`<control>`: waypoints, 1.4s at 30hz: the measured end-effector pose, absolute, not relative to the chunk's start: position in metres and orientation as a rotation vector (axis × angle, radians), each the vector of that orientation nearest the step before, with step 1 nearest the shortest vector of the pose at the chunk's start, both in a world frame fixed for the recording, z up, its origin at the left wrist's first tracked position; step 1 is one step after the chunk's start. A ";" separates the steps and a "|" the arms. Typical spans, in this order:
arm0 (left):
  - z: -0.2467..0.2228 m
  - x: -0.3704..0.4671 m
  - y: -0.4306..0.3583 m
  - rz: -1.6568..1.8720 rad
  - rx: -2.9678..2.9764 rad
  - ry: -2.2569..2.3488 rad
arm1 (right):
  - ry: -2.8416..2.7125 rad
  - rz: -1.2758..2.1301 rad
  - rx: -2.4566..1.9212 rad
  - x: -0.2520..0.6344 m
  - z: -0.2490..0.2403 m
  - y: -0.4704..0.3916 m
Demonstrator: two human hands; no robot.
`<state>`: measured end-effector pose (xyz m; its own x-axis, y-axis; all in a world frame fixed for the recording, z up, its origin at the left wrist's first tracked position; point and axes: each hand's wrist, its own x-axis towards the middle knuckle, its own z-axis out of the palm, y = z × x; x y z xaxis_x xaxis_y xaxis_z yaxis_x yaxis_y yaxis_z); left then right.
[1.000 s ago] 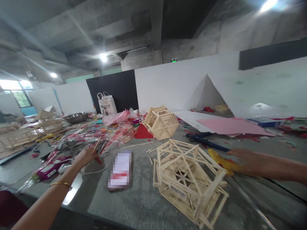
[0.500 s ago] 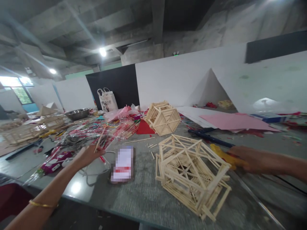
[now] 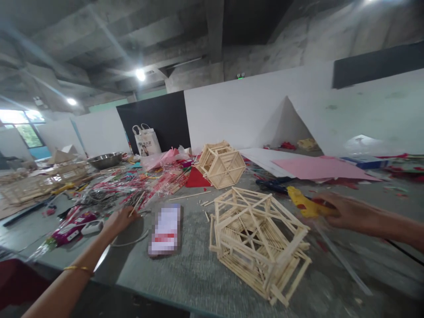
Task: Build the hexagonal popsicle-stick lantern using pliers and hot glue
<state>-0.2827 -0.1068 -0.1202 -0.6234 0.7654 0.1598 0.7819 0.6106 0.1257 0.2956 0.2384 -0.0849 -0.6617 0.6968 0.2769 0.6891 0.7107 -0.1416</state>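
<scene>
My left hand (image 3: 119,221) is closed on a thin wooden stick (image 3: 138,203), which slants up to the right over the littered table. My right hand (image 3: 346,213) grips a yellow glue gun (image 3: 305,204), and a clear glue stick (image 3: 346,260) juts down from its back. Just left of the gun stands a six-sided frame (image 3: 261,240) glued up from pale wooden sticks, with spokes across its top. Behind it, a smaller stick-built hexagonal piece (image 3: 227,168) lies tipped with its spoked face toward me.
A phone (image 3: 165,229) lies between my left hand and the frame. Plastic wrappers and loose sticks (image 3: 165,179) cover the table's left side. Farther back are a metal bowl (image 3: 105,160), a tote bag (image 3: 146,141) and a pink sheet (image 3: 323,168). Purple packaging (image 3: 74,229) sits left.
My left hand has lowered slightly, bringing the stick down with it. The glue gun has risen a little and turned in my right hand. The view has shifted slightly.
</scene>
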 end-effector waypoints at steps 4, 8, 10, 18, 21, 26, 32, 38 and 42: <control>-0.114 -0.287 -0.093 -0.299 -1.223 -2.734 | -2.506 0.004 -1.136 0.294 -0.078 0.234; -0.082 -0.281 -0.084 -0.438 -1.185 -2.654 | -2.479 -0.141 -1.078 0.293 -0.068 0.237; -0.059 -0.277 -0.082 -0.604 -1.102 -2.593 | -2.486 -0.178 -1.034 0.291 -0.057 0.238; 0.013 -0.213 -0.077 -2.053 -0.879 -2.203 | -2.283 -0.204 -0.913 0.266 -0.022 0.223; 0.019 -0.187 -0.073 -2.215 -1.033 -2.183 | -2.261 -0.221 -0.827 0.266 -0.043 0.227; 0.018 -0.159 -0.055 -2.183 -1.361 -2.229 | -2.288 -0.284 -0.743 0.276 -0.075 0.239; 0.010 -0.134 -0.015 -1.570 -1.669 -2.396 | -2.295 -0.349 -0.672 0.278 -0.073 0.233; -0.019 -0.125 0.029 -1.303 -1.974 -2.351 | -2.268 -0.332 -0.648 0.274 -0.072 0.227; -0.046 -0.132 0.047 -1.126 -2.071 -2.427 | -2.196 -0.212 -0.788 0.273 -0.073 0.237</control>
<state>-0.1324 0.0465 -0.0459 -0.2327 0.9450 0.2298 0.7859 0.0435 0.6168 0.2729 0.2368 -0.0726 -0.5052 0.4702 0.7236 0.5997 0.7943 -0.0974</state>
